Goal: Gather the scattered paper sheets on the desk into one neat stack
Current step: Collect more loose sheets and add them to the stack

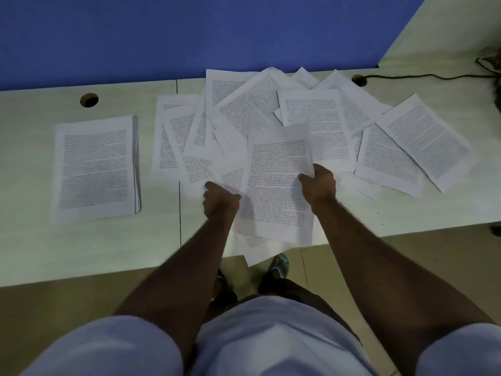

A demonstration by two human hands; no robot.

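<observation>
A printed paper sheet [276, 183] is lifted over the desk's front middle, and my right hand [318, 183] grips its right edge. My left hand [219, 199] is closed at the sheet's left edge, pinching paper there. Another sheet [257, 249] lies beneath and pokes over the desk's front edge. Several scattered sheets [311, 118] overlap in a fan across the desk's middle and right. A neat stack [95, 166] of sheets lies at the left, apart from both hands.
The pale desk [81, 245] has two round cable holes [89, 99], a seam down its middle and a blue partition [162, 36] behind. A black cable [433, 75] runs along the back right. My feet in sandals [279, 267] stand below the front edge.
</observation>
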